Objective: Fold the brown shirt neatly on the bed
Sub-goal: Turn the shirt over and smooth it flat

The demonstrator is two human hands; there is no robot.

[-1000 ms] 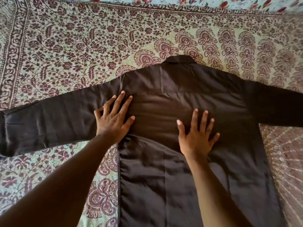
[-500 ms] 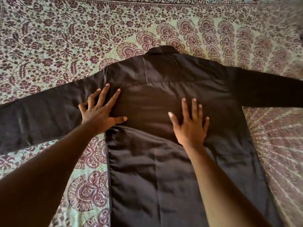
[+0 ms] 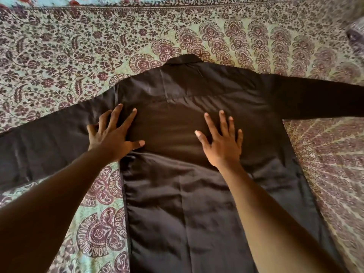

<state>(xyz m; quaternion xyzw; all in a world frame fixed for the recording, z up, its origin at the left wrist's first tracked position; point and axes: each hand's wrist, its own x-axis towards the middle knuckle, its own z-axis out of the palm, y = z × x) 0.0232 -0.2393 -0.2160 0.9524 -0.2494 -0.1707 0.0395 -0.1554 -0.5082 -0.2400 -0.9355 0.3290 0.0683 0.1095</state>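
The brown shirt (image 3: 173,119) lies spread flat, back side up, on the bed, collar (image 3: 184,59) pointing away from me and both sleeves stretched out to the sides. My left hand (image 3: 112,138) presses flat with spread fingers at the left armpit, where the left sleeve (image 3: 45,142) joins the body. My right hand (image 3: 222,142) lies flat with straight fingers on the middle of the shirt's back. The right sleeve (image 3: 319,97) runs off toward the right edge. The shirt's hem is out of view below.
A bedspread (image 3: 78,56) with a maroon floral and paisley print on pale green covers the whole bed. A second, red-flowered cloth (image 3: 59,1) shows along the far edge. A dark fold of fabric (image 3: 356,34) sits at the far right.
Both hands stay flat on the shirt at nearly the same spots. My left hand has slid slightly left toward the armpit, and the view has shifted a little.
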